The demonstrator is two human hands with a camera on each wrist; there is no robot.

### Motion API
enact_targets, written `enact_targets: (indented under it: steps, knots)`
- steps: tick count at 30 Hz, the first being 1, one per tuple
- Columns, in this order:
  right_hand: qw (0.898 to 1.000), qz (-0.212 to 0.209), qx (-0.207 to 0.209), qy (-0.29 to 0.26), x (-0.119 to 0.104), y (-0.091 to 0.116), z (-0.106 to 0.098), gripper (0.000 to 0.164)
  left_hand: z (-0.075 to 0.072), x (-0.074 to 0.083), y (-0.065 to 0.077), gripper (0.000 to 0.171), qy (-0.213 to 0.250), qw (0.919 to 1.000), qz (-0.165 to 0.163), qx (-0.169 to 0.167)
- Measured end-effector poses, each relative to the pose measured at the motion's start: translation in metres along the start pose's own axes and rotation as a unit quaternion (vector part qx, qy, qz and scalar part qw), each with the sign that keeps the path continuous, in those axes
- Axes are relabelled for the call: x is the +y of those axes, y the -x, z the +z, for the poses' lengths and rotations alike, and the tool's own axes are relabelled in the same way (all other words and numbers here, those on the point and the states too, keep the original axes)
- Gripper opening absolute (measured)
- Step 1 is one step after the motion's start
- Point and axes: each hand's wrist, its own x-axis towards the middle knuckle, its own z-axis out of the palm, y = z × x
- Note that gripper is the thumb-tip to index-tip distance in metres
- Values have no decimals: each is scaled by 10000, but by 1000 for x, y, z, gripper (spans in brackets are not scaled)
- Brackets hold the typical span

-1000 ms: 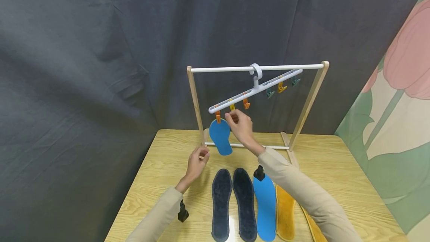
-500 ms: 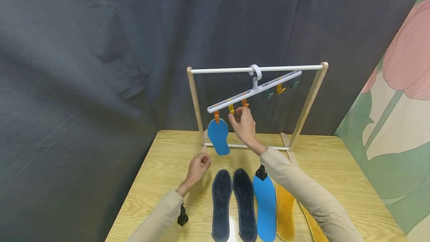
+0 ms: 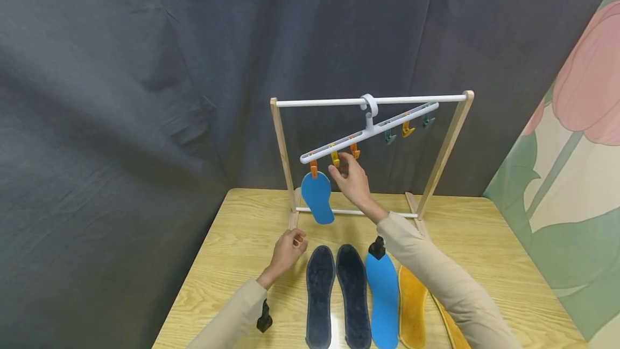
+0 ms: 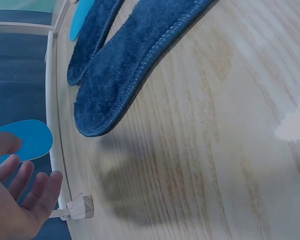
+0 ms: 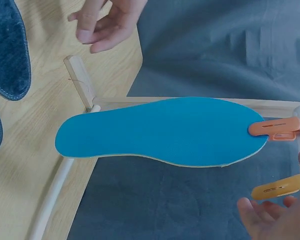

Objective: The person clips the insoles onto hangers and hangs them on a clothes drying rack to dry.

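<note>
A blue insole (image 3: 317, 198) hangs from an orange clip (image 3: 314, 169) at the near left end of the white hanger (image 3: 369, 131). My right hand (image 3: 353, 179) is beside the yellow clip (image 3: 335, 159). In the right wrist view that clip lies between my thumb and fingers, and I see no grip on it. My left hand (image 3: 287, 252) hovers low over the table, left of the dark fuzzy insoles, with loosely bent fingers and nothing held. In the left wrist view its fingers (image 4: 50, 192) appear in front of the hanging blue insole (image 4: 32, 140).
Two dark insoles (image 3: 319, 295), a blue insole (image 3: 382, 303) and yellow insoles (image 3: 411, 306) lie in a row on the wooden table (image 3: 232, 252). The hanger hooks onto a white bar (image 3: 319, 103) of a wooden-sided rack (image 3: 445, 149). More orange, yellow and green clips (image 3: 389, 136) hang rightward.
My right hand has moved from the hanging insole's upper edge up and right to the yellow clip. My left hand has drawn down towards the dark insoles. The hanger has swayed slightly.
</note>
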Motion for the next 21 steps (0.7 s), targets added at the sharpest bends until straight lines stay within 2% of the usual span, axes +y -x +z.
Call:
enact_targets:
  steps: [6, 12, 21]
  knots:
    - [9993, 192, -231, -237, 0, -5, -5, 56, 3, 0, 3, 20, -181, 9996, -133, -154]
    - [9982, 287, -285, -444, -1, -11, -10, 51, 2, 0, 6, 26, -261, 9987, -286, -331]
    - [9972, 188, -542, -488, -1, -13, -13, 54, 5, 0, 11, 36, -249, 9928, -771, -878]
